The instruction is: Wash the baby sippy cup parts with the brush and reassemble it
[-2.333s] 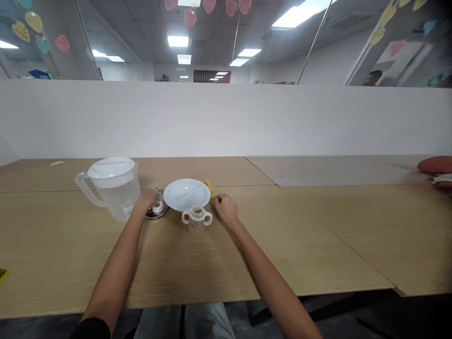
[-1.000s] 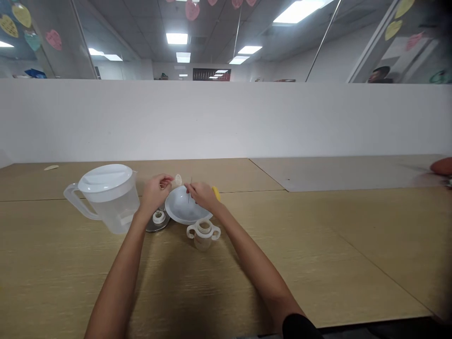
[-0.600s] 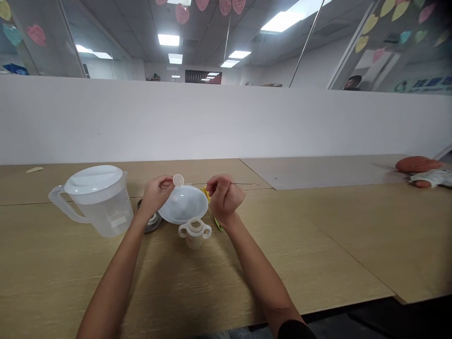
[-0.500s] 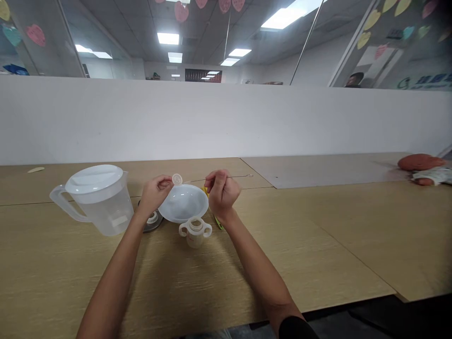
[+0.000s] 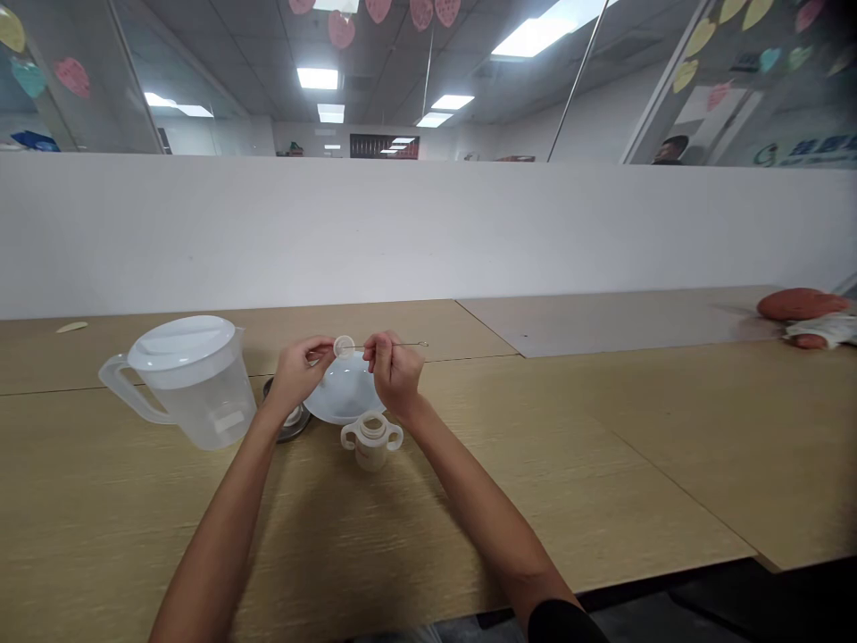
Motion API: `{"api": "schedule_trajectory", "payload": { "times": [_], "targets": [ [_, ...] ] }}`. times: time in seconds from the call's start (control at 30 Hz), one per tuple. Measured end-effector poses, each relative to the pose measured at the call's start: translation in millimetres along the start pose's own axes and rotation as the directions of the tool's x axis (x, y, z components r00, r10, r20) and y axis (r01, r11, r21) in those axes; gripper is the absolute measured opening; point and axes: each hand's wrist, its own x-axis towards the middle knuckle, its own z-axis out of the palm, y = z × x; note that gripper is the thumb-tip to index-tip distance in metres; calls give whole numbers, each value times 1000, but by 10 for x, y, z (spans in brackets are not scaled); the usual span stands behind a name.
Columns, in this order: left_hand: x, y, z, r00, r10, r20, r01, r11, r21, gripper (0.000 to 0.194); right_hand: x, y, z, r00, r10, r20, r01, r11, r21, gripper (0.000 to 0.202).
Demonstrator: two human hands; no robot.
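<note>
Right hand [image 5: 395, 368], closer in than before: grips one thin rod [image 5: 408, 345], axis left-right, loop right. Left hand [image 5: 301, 371]: one round piece [image 5: 344, 347] (pinched).

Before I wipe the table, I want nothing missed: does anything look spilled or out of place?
The flat pale oval piece looks stray, lying alone near the wall, left of the pitcher. I see no spill.

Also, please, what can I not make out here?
- Head view: part of the metal dish, hidden by the left arm.
- Head view: thin rod, middle covered by the right hand.
- Head view: whether the rod meets the small round piece, too small.
- Head view: white cloth, cut by the right edge.
</note>
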Motion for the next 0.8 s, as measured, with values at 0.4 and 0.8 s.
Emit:
{"api": "schedule_trajectory", "payload": {
  "times": [0.4, 0.8],
  "targets": [
    [6, -12, 57, 994, 92, 66, -100, 987, 129, 27, 141, 52, -25, 981, 73, 179, -73, 997, -4, 43],
    [-16, 10, 187, 974, 52, 221, -73, 994, 87, 28, 74, 7, 48, 986, -31, 161, 42, 997, -66, 41]
  ]
}}
